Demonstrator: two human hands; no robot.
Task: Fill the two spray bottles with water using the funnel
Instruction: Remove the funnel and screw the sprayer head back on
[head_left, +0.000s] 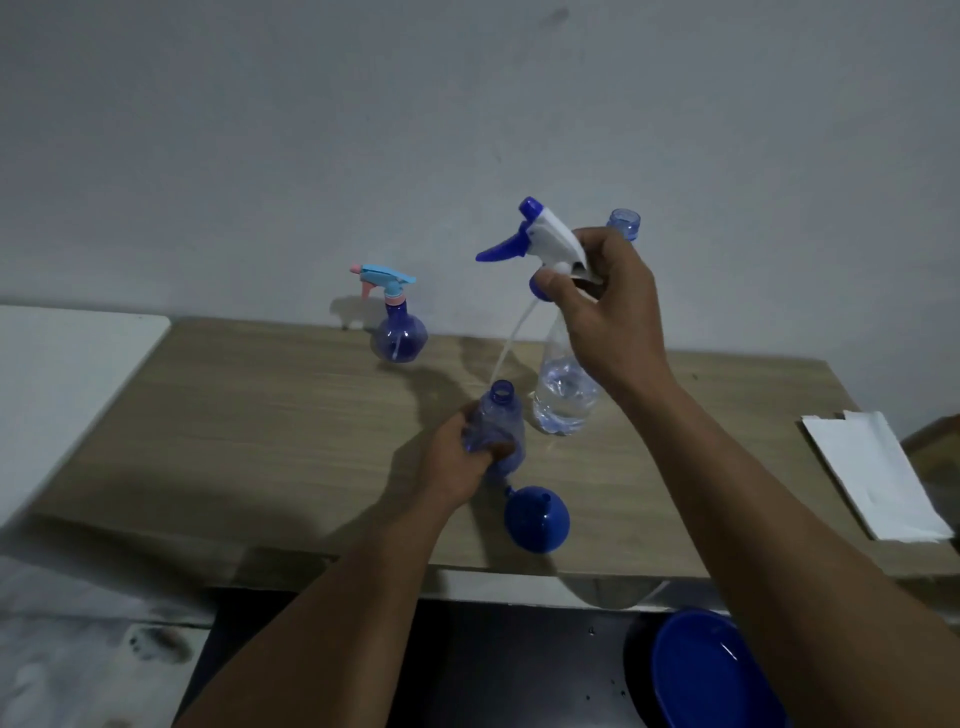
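Note:
My left hand grips an uncapped blue spray bottle that stands on the wooden table. Its white and blue spray head is lifted above it in my right hand, and the dip tube hangs down toward the bottle's open neck. A second blue spray bottle with a light blue and pink head stands capped near the wall. A blue funnel lies on the table just in front of my left hand. A clear water bottle, open and partly full, stands behind my right wrist.
White paper towels lie at the table's right end. A blue plastic basin sits below the table's front edge at lower right. A white surface adjoins the table on the left. The wall runs close behind the table.

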